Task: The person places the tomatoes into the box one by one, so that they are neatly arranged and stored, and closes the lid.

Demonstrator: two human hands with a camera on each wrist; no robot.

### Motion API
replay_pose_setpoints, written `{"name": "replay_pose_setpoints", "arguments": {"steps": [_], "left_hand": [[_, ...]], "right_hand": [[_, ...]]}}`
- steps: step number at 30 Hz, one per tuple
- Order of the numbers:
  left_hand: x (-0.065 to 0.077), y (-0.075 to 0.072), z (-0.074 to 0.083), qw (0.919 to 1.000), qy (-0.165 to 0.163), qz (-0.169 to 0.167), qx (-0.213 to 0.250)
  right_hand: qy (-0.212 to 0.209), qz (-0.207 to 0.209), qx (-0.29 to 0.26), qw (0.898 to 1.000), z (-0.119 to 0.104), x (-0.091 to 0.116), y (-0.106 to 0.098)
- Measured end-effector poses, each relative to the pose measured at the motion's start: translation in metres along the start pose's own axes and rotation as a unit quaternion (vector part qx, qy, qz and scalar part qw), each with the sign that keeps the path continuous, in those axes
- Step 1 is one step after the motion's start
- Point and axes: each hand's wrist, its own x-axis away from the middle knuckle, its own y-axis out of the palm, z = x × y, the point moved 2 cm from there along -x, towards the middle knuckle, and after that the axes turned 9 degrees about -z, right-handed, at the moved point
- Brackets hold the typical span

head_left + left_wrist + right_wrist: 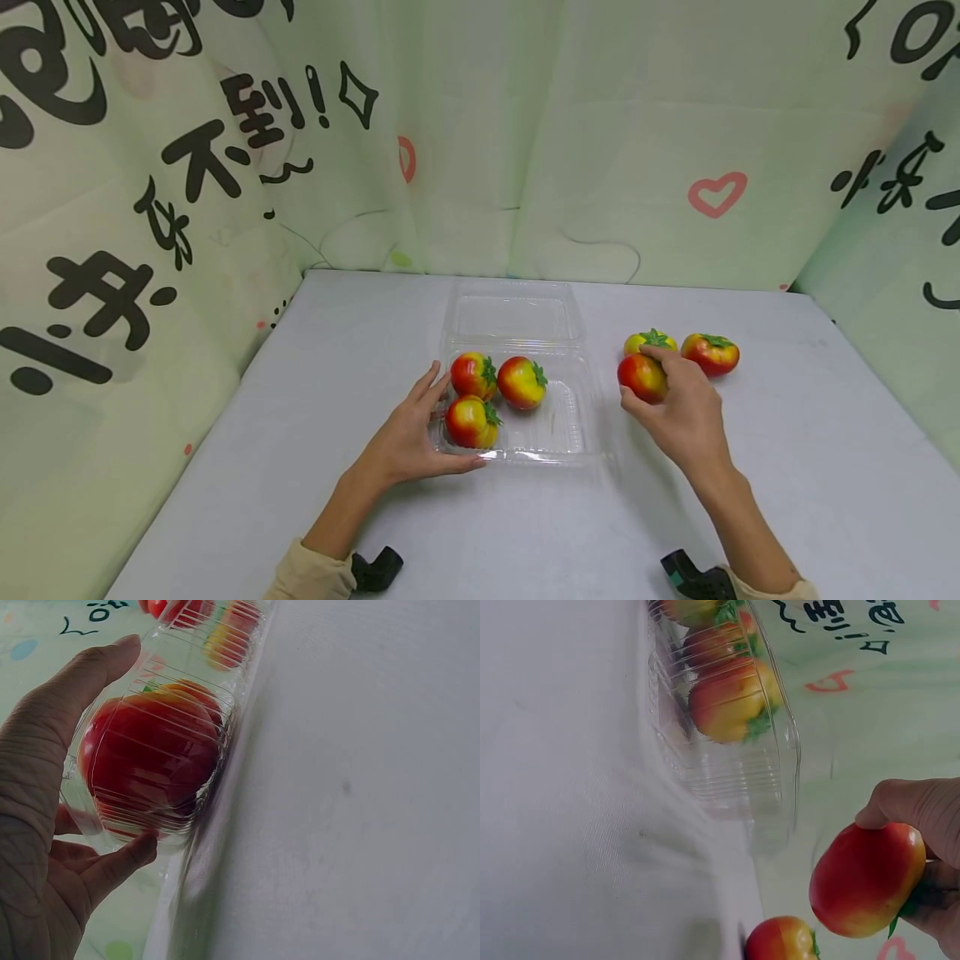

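Observation:
A clear plastic clamshell box (558, 417) lies opened on the table, its lid (513, 312) folded back. Inside, toward its left side, sit a front persimmon (471, 422), a back-left persimmon (472, 375) and a third persimmon (522, 383), all red and yellow with green leafy tops. My left hand (408, 437) rests at the box's front left corner, thumb along the front edge, fingers spread beside the left wall. To the right of the box, my right hand (686, 408) holds another persimmon (866, 881) between thumb and fingers, above the table in the right wrist view.
Just behind the right hand stand a yellowish persimmon (651, 340), partly hidden, and a redder persimmon (711, 354). The white table (360, 333) is bordered by a pale green printed curtain (600, 167) at the back and both sides.

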Motion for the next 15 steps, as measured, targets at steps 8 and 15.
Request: {"name": "replay_pose_setpoints", "arguments": {"steps": [8,15], "left_hand": [[0.000,0.000,0.000,1.0000,0.000,-0.001,0.002],[0.000,0.000,0.000,1.0000,-0.003,-0.001,-0.002]], "right_hand": [[-0.009,-0.004,0.000,1.000,-0.009,0.002,0.003],[-0.029,-0.005,-0.004,1.000,-0.018,0.003,0.005]]}}
